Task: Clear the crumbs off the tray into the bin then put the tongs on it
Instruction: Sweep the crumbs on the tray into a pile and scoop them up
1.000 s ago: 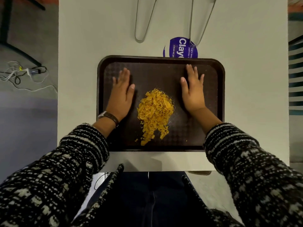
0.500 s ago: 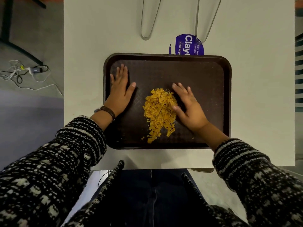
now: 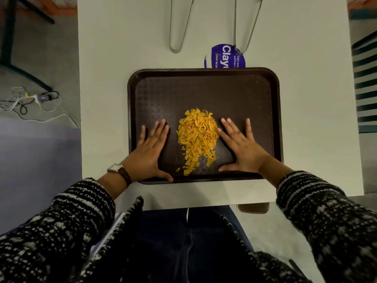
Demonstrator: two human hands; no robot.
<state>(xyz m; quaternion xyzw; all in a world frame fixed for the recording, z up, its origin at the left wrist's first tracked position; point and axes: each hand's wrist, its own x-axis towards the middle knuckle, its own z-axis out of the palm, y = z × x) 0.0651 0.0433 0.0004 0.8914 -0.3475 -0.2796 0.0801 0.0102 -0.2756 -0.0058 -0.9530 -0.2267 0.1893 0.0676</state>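
A dark brown tray (image 3: pixel 204 88) lies on the white table (image 3: pixel 122 48). A heap of orange crumbs (image 3: pixel 196 135) sits on its near middle. My left hand (image 3: pixel 150 150) lies flat on the tray left of the heap, thumb at the near rim. Flat on the right side of the heap is my right hand (image 3: pixel 239 150), with its fingers touching the crumbs. Two metal tongs (image 3: pixel 180 23) (image 3: pixel 245 23) lie beyond the tray at the table's far end. No bin can be seen.
A round purple sticker (image 3: pixel 224 56) is on the table just behind the tray. Cables (image 3: pixel 30 101) lie on the floor to the left. A striped object (image 3: pixel 365 82) stands to the right of the table. My lap is below the near table edge.
Both hands have slid toward me along the tray, from its far part to its near edge. The crumb heap now sits closer to the near rim.
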